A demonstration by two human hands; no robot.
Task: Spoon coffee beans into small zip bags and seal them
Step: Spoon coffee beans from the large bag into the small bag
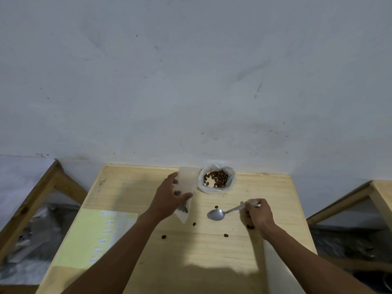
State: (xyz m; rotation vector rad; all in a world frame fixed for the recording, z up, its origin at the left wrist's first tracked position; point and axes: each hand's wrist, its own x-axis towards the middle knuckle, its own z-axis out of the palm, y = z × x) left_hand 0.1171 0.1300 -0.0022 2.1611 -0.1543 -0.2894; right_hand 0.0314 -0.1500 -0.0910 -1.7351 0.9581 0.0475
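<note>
On the wooden table (212,251), my left hand (167,200) gripped a zip bag (186,181); my right hand (257,213) pinched the spoon (218,214); loose beans (194,224) lay scattered.

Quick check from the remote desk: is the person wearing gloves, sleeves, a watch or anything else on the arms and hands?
Nothing worn shows. The left hand and right hand are bare, without gloves, and both forearms are uncovered right to the frame's bottom edge. No watch, band or ring can be made out at this resolution.

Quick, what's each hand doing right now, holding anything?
Left hand: grips a small zip bag with a few beans inside.
Right hand: holds the spoon by its handle, bowl empty.
</note>
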